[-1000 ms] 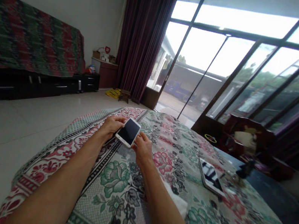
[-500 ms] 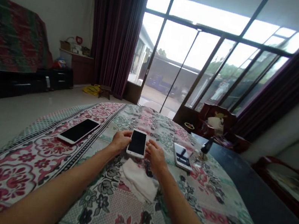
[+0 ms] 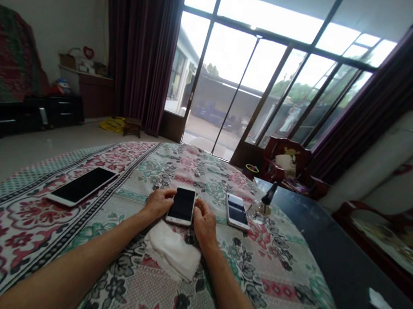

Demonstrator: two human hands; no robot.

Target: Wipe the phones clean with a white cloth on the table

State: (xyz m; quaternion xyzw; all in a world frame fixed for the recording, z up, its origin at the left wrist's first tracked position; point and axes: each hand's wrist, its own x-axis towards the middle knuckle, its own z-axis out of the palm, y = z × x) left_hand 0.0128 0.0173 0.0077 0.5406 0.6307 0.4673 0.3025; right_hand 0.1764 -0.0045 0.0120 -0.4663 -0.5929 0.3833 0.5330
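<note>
While left hand point(image 3: 159, 203), right hand point(image 3: 204, 222) clamp fingers on middle phone point(image 3: 182, 206), bag point(image 3: 113, 124) lettering blurred.

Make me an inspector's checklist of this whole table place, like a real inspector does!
Surface: patterned tablecloth, folds visible.
Things in hand: middle phone, dark screen; whether it is lifted, cannot tell.
Clutter: crumpled white cloth nearer the person; left phone; right phone; dark-topped object, details unclear.
Hands: left hand and right hand at the middle phone's side edges.
Cables: nothing seen.
Surroundings: dark curtain, glass door, wooden chair.
</note>
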